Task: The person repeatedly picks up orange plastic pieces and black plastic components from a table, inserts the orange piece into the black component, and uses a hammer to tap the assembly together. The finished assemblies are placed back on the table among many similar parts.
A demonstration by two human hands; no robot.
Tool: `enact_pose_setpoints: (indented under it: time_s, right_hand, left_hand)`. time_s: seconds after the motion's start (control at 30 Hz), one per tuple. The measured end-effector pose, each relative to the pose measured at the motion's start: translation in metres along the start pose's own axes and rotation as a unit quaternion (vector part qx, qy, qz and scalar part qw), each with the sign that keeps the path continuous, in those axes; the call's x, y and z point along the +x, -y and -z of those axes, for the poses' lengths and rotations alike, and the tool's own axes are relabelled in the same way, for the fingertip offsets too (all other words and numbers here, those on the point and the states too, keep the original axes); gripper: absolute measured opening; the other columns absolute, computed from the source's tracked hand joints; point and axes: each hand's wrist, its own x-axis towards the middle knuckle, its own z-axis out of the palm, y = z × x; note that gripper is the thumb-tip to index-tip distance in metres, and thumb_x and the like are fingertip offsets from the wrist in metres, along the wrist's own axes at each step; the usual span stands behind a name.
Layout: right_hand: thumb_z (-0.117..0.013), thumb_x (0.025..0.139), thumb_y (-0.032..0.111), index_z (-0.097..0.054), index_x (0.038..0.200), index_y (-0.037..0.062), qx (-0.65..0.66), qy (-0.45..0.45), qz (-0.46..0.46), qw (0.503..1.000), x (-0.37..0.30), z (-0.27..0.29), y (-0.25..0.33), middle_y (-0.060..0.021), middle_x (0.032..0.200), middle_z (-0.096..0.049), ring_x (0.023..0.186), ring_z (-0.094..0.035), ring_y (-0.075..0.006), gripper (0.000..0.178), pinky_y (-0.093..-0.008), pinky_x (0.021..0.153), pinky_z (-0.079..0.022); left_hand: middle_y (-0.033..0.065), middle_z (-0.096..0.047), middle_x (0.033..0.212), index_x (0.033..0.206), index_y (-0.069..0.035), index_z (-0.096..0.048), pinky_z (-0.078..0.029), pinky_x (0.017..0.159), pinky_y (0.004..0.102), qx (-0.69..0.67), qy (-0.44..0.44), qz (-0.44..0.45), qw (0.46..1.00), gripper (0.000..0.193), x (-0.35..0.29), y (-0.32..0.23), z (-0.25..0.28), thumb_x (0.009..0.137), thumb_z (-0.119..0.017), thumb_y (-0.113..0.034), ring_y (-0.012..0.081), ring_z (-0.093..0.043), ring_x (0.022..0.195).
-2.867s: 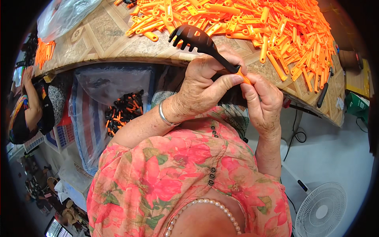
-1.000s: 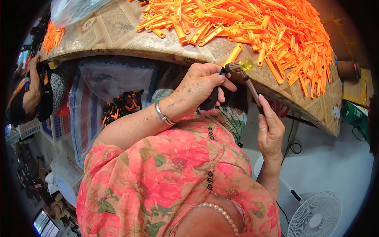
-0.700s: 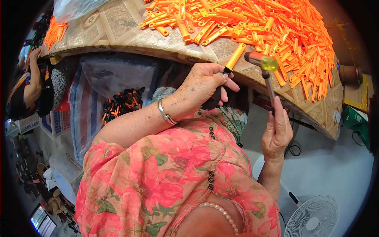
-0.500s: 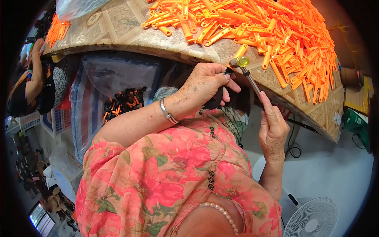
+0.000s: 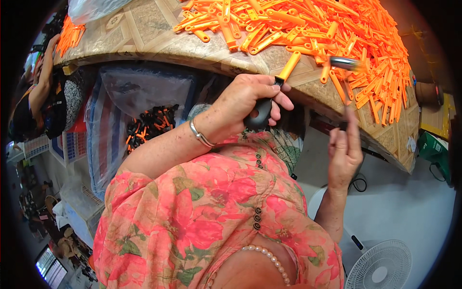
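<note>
My left hand (image 5: 245,98) is closed around a black handle (image 5: 259,114) with a rounded end, held just off the table's front edge. Out of the handle's top sticks a flat orange plastic strip (image 5: 290,65), reaching over the table edge. My right hand (image 5: 344,154) grips a small hammer (image 5: 342,62), smeared by motion. The hammer's head is up and to the right of the orange strip, apart from it, in front of the orange heap. Part of the hammer's shaft is too blurred to make out.
A large heap of orange plastic strips (image 5: 288,29) covers the table's (image 5: 144,33) far right. Below its edge, a striped bag (image 5: 96,135) holds black and orange pieces (image 5: 150,127). Another person's arm (image 5: 43,77) is at far left. A white fan (image 5: 380,267) stands lower right.
The hammer has swung up and right, away from the handle and orange strip, and my right hand has moved slightly right. My left hand keeps its grip, with more of the black handle showing.
</note>
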Motion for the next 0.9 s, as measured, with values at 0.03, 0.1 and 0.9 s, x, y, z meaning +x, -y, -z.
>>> enact_pose_setpoints:
  time_s: [0.03, 0.1, 0.9]
  right_hand:
    - [-0.046, 0.101, 0.006, -0.043, 0.145, 0.0054, 0.06, -0.027, 0.004, 0.998, 0.001, 0.004, 0.0, -0.0014, 0.084, -0.056, 0.065, -0.045, -0.0046, 0.044, -0.0215, 0.055, -0.04]
    - [-0.044, 0.102, 0.008, -0.037, 0.149, 0.0069, 0.128, -0.106, 0.007, 0.986, 0.006, 0.018, -0.004, -0.0033, 0.088, -0.056, 0.066, -0.042, -0.0049, 0.047, -0.0207, 0.056, -0.038]
    - [-0.061, 0.094, 0.023, -0.057, 0.13, 0.0037, -0.375, -0.387, 0.17, 0.825, 0.085, 0.148, -0.082, -0.0202, 0.144, -0.041, 0.134, -0.039, -0.0341, 0.041, -0.0441, 0.108, -0.035]
  left_hand:
    - [0.0107, -0.067, 0.086, 0.124, 0.01, -0.05, -0.051, 0.049, 0.0227, -0.049, 0.007, 0.005, 0.999, 0.033, -0.003, -0.001, 0.0, 0.099, -0.048, -0.011, 0.0098, -0.059, 0.057]
    - [0.0095, -0.065, 0.084, 0.128, 0.009, -0.048, -0.049, 0.047, 0.0228, -0.118, 0.062, 0.015, 0.991, 0.036, -0.001, 0.002, 0.009, 0.098, -0.048, -0.012, 0.0098, -0.057, 0.054]
    - [0.0103, -0.062, 0.119, 0.124, 0.0, -0.053, -0.049, 0.096, 0.0416, -0.239, -0.51, -0.365, 0.742, 0.028, -0.175, 0.001, 0.304, 0.1, -0.043, -0.012, 0.0236, -0.062, 0.102]
